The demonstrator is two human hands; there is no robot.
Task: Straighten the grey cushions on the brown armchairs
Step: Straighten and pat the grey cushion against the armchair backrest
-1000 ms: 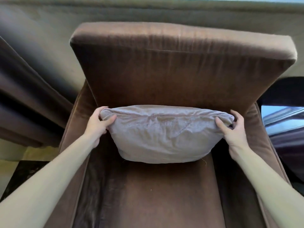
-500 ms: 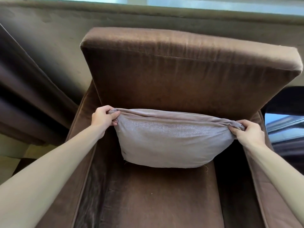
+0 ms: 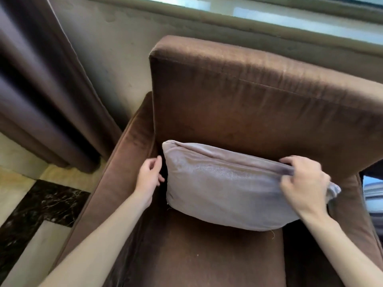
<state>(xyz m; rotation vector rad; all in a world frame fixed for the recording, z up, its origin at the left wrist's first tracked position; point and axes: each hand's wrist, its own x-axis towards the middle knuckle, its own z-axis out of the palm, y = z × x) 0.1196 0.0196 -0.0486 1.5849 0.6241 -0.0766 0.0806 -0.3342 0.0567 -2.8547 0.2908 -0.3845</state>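
A grey cushion (image 3: 223, 187) stands upright on the seat of a brown armchair (image 3: 259, 96), leaning against its backrest. My left hand (image 3: 150, 176) hovers just off the cushion's left edge, fingers loosely curled, holding nothing. My right hand (image 3: 303, 184) lies over the cushion's upper right corner, with its fingers curled on the top seam. The hand hides most of that corner.
A dark brown curtain (image 3: 41, 90) hangs at the left, down to a marble floor (image 3: 41, 206) with a black inlay. A wall and window sill (image 3: 269, 21) run behind the chair. Something dark and glossy (image 3: 373, 195) shows past the right armrest.
My left hand has let go of the cushion's left corner and drawn back a little. My right hand has shifted onto the top right corner. The view has swung to the left.
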